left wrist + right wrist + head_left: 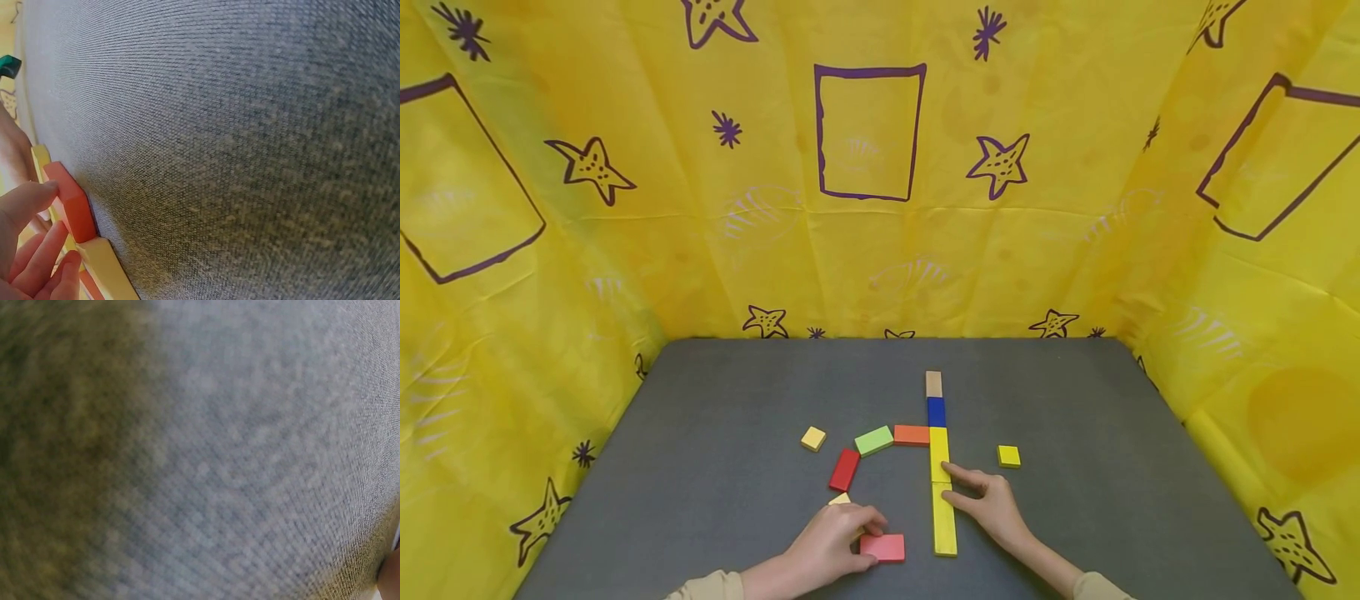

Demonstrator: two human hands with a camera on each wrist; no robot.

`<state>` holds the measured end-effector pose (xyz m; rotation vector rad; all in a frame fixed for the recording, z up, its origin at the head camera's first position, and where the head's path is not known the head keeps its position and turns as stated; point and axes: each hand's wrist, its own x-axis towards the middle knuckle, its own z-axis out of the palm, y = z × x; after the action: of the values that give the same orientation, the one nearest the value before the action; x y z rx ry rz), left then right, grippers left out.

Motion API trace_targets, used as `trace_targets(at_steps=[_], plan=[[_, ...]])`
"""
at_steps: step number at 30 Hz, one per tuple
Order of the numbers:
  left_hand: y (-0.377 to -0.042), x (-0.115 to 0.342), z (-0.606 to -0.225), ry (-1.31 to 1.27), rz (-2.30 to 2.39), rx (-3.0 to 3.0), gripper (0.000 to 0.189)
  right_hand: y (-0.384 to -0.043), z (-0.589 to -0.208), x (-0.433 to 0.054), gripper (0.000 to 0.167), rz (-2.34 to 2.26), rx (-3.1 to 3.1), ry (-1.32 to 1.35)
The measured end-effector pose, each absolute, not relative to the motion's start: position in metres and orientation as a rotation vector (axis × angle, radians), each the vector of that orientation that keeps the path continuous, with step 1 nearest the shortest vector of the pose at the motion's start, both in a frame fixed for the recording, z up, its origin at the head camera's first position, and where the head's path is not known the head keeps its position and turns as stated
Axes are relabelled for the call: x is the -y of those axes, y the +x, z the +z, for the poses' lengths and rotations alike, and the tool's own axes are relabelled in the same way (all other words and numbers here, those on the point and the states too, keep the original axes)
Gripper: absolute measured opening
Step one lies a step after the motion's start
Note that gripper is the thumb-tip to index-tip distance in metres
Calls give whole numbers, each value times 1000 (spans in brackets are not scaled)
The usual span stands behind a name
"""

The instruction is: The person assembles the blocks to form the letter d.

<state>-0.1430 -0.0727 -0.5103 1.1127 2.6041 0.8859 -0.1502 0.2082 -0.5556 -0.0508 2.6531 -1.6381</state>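
Close to the table's near edge, my left hand (826, 543) pinches a flat pink block (883, 548), thumb on the near side and a finger on the far side. The left wrist view shows this block (77, 209) touching a cream block (107, 269). In the head view the cream block (840, 499) is mostly hidden behind that hand. My right hand (997, 507) touches the right side of two long yellow blocks, the far one (939, 450) and the near one (945, 533), with extended index finger and thumb. Only a fingertip enters the right wrist view.
Beyond the yellow blocks, a blue block (936, 412) and a tan block (933, 384) continue the straight line. Orange (912, 435), green (874, 441) and red (845, 471) blocks curve leftward. A cream square (813, 439) and a yellow square (1009, 456) lie apart.
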Motion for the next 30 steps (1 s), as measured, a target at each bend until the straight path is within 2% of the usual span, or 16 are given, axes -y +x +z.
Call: trace_targets(at_steps=[9,15,23,26,30], plan=[[-142,76,-502,1043,960,-2620,35,-150,-556,-208,46,-1640,-2650,-61],[-161,87,-496,1019,1257,-2846,37,-150,-554,-207,45,-1682,-2629,-39],[-208,124,-493,415,1707,-2871,30,-144,-541,-199,42,-1666,-2659,30],[-217,139,-491,295,1769,-2815,33,-146,-545,-201,42,-1682,-2649,8],[-229,156,-505,297,1707,-2749,39,-149,-555,-208,44,-1726,-2614,-42]])
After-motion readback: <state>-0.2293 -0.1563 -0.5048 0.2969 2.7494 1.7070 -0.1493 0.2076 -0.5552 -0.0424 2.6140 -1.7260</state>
